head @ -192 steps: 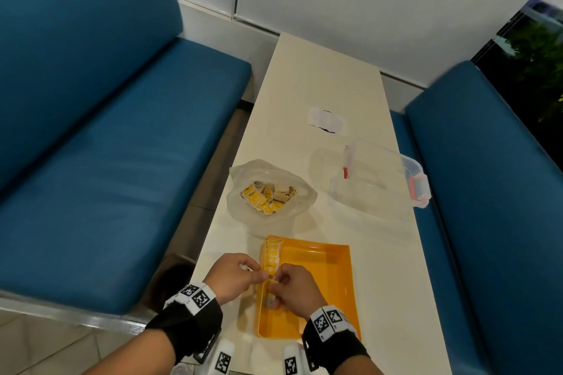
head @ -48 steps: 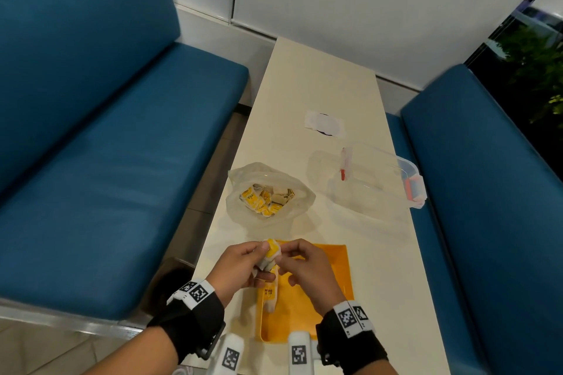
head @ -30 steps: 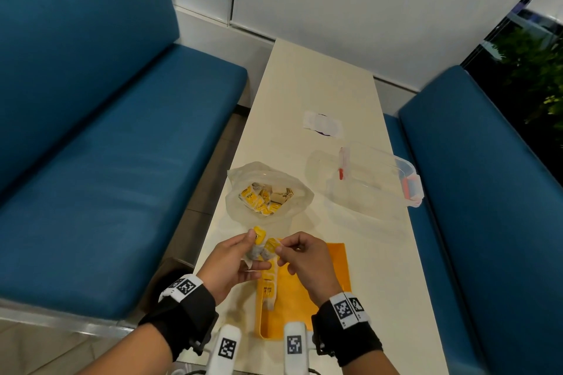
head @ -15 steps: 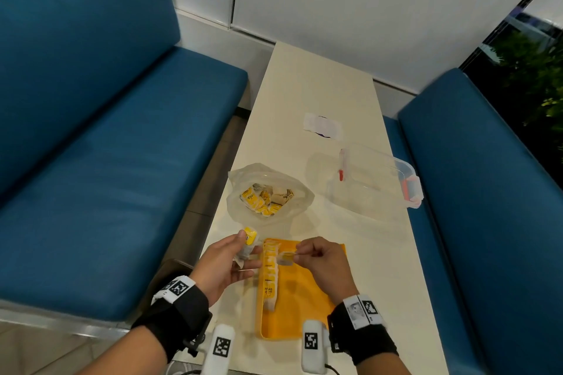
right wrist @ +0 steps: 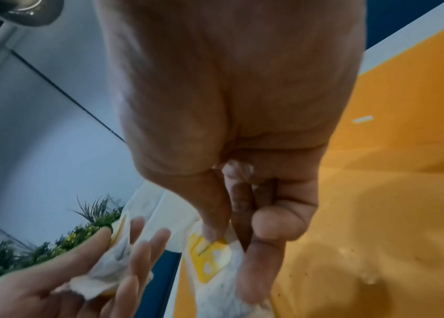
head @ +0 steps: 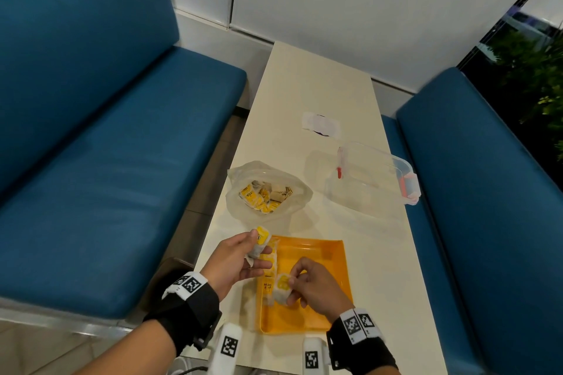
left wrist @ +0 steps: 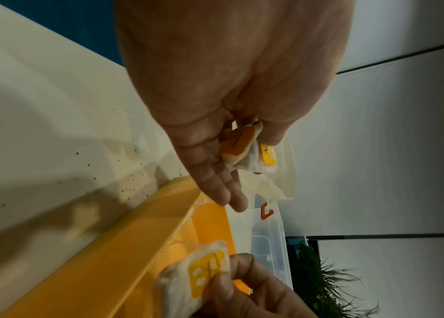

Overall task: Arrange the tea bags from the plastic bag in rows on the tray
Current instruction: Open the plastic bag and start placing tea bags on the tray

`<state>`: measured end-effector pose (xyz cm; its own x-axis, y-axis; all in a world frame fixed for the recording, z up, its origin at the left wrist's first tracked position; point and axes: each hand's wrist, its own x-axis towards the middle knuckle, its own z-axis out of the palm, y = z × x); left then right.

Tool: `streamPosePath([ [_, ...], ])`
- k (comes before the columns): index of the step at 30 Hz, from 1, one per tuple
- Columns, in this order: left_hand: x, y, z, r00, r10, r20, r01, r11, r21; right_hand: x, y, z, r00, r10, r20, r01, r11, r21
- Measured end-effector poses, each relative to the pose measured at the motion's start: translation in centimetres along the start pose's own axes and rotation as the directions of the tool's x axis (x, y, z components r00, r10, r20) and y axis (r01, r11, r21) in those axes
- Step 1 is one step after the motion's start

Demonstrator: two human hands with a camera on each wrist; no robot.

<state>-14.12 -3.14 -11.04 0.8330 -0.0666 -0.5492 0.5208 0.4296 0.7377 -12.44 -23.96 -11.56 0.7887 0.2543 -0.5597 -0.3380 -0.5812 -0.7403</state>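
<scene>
Head view: left hand (head: 234,262) pinching small bunch of tea bags (head: 258,243) just left of orange tray (head: 329,271); right hand (head: 316,289) pinching 1 tea bag (head: 281,288) low over tray, beside row (head: 269,265) along left wall. Plastic bag (head: 268,189) with more bags sits beyond tray on tabletop (head: 313,82).

Left wrist: thumb and fingers (left wrist: 215,180) curled round bunch above tray rim.

Right wrist: thumb pressed on yellow tag (right wrist: 210,256).
</scene>
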Motion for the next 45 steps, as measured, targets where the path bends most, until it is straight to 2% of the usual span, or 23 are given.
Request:
streamPosePath([
  [6,0.1,-0.7,0.9,1.000,-0.002,0.014,0.001,0.998,0.068,0.3,0.9,1.9,0.983,0.130,0.126,-0.116,0.986,-0.118],
  [8,0.3,-1.1,1.1,1.000,-0.007,0.001,0.007,0.996,0.087,0.6,1.1,2.7,0.981,0.163,0.109,-0.148,0.980,-0.136],
  [21,0.7,-1.8,1.2,1.000,0.002,-0.020,0.001,0.993,0.117,1.4,0.2,5.1,0.983,0.127,-0.130,-0.150,0.972,-0.182],
  [29,0.5,-1.6,1.2,1.000,-0.014,-0.013,0.016,0.993,0.113,2.6,-0.3,5.0,0.981,0.109,-0.158,-0.144,0.961,-0.236],
  [32,0.5,-1.6,1.0,1.000,-0.014,0.003,0.014,0.993,0.115,2.0,-0.7,4.4,0.975,0.130,-0.180,-0.165,0.967,-0.192],
  [34,0.6,-1.6,0.8,1.000,-0.014,0.017,0.012,0.994,0.109,1.7,-1.3,3.3,0.960,0.054,-0.274,-0.114,0.971,-0.208],
  [36,0.6,-1.5,0.6,1.000,-0.010,0.026,0.008,0.995,0.101,1.2,-2.1,2.0,0.939,-0.034,-0.342,-0.010,0.992,-0.126],
  [39,0.4,-1.3,0.7,0.998,-0.001,0.061,-0.006,0.994,0.109,0.1,-4.2,0.6,0.943,-0.128,-0.307,0.162,0.983,0.087],
  [42,0.1,-1.1,1.3,0.993,0.014,0.115,-0.030,0.990,0.141,-0.3,-5.8,0.4,0.937,-0.225,-0.268,0.250,0.966,0.061],
  [45,-0.2,-0.8,1.7,0.987,0.032,0.156,-0.058,0.985,0.165,0.1,-5.9,0.5,0.912,-0.250,-0.324,0.268,0.963,0.012],
])
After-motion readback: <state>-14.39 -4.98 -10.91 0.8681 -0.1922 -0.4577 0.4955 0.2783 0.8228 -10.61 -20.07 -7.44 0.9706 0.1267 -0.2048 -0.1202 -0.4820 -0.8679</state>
